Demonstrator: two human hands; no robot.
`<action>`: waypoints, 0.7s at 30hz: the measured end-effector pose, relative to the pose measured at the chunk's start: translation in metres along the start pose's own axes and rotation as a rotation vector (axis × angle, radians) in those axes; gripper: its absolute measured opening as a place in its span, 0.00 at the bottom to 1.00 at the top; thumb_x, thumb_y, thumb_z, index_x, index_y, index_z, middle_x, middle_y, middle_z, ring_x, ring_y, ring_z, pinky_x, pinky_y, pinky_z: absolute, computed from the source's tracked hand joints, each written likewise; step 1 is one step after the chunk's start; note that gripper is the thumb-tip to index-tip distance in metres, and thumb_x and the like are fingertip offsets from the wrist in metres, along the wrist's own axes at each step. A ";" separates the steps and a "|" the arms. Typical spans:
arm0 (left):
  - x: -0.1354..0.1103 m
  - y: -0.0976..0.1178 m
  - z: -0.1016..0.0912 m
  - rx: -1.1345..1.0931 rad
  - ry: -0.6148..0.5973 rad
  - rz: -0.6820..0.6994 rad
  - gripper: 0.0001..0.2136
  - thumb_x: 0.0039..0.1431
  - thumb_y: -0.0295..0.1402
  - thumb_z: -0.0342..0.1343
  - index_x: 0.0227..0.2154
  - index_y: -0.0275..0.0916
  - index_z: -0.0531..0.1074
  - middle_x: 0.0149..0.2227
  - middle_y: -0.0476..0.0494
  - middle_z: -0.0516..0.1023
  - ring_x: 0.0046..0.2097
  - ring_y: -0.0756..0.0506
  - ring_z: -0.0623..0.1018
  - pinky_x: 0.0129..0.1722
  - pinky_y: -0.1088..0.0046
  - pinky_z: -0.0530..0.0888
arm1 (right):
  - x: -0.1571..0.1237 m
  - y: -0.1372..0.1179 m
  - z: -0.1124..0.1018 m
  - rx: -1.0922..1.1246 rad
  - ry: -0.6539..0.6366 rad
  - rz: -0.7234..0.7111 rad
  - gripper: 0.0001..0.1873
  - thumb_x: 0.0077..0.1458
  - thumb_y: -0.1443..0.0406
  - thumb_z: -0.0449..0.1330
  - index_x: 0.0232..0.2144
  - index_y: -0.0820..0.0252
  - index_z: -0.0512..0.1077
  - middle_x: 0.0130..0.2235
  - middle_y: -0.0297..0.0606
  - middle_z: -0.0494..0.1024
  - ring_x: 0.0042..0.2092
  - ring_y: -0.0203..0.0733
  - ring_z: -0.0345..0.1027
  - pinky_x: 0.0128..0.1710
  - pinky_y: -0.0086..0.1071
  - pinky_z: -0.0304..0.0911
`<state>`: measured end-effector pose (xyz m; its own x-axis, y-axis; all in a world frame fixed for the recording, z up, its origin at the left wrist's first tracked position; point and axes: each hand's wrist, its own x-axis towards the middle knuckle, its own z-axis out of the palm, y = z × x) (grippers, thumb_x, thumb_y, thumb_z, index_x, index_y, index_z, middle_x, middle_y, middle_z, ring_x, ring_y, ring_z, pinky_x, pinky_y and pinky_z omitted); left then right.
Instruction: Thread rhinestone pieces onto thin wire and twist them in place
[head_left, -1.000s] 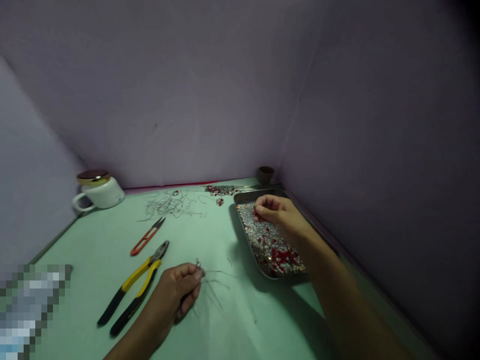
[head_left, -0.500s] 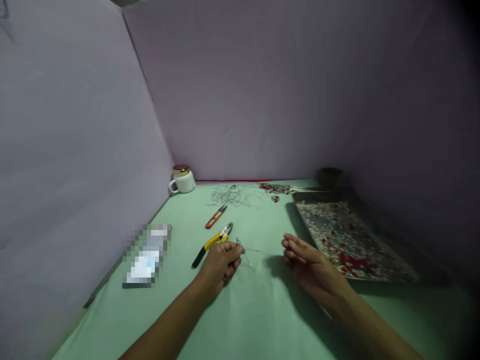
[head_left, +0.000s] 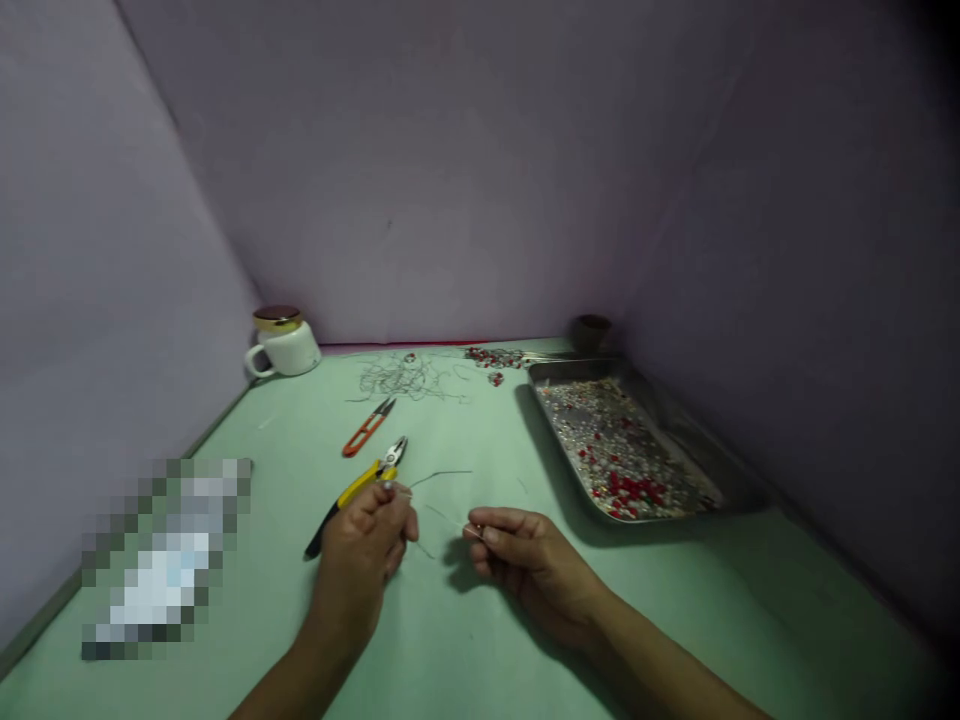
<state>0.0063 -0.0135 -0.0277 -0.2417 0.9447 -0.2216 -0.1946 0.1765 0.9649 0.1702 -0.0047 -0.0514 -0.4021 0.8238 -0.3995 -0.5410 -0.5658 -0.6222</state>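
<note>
My left hand (head_left: 367, 535) is closed in a pinch on a thin wire (head_left: 450, 473), whose loose ends stick out to the right past the fingers. A small pale bit shows at its fingertips. To the right, my right hand (head_left: 525, 555) pinches a thin pale wire between thumb and forefinger, with a tiny gold-coloured bit at the tips. A short gap separates the two hands. Pliers (head_left: 349, 492) with yellow and black handles lie just behind and partly under my left hand. Beyond them rest orange thread snips (head_left: 367, 428).
A metal tray (head_left: 559, 470) of clear, gold and red beads stands at right. At the back are tangled wire (head_left: 401, 377), red-beaded pieces (head_left: 495, 357), a lidded white mug (head_left: 289, 350) and a dark bowl (head_left: 590, 332). A blurred-out flat object (head_left: 169, 560) lies at left.
My right hand has come in from beside the tray towards my left hand, its fingers now pinched on a thin wire. The whole view has shifted, so things on the table appear further left.
</note>
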 end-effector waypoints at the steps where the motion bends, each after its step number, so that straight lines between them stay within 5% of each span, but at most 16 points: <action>1: -0.001 0.001 0.001 0.017 0.026 0.025 0.08 0.50 0.35 0.55 0.23 0.37 0.64 0.17 0.57 0.65 0.14 0.60 0.54 0.13 0.85 0.50 | 0.001 -0.001 -0.001 0.003 0.002 0.004 0.15 0.32 0.71 0.70 0.28 0.69 0.75 0.27 0.41 0.78 0.24 0.32 0.69 0.28 0.26 0.64; 9: -0.005 0.000 -0.001 0.231 0.125 0.208 0.07 0.48 0.33 0.55 0.19 0.38 0.65 0.19 0.55 0.66 0.18 0.56 0.60 0.16 0.83 0.59 | 0.002 0.003 -0.005 0.024 -0.018 -0.023 0.13 0.33 0.71 0.70 0.27 0.68 0.74 0.27 0.40 0.77 0.26 0.32 0.69 0.30 0.27 0.63; 21: -0.007 -0.003 -0.004 0.399 0.167 0.330 0.07 0.50 0.36 0.53 0.21 0.39 0.67 0.19 0.53 0.69 0.17 0.54 0.62 0.14 0.79 0.56 | 0.000 -0.002 -0.002 0.006 -0.012 -0.002 0.14 0.33 0.70 0.69 0.27 0.69 0.74 0.25 0.39 0.77 0.25 0.31 0.69 0.28 0.26 0.63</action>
<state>0.0050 -0.0213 -0.0293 -0.3833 0.9165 0.1145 0.2858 -0.0002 0.9583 0.1726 -0.0035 -0.0520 -0.4104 0.8243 -0.3901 -0.5460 -0.5647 -0.6188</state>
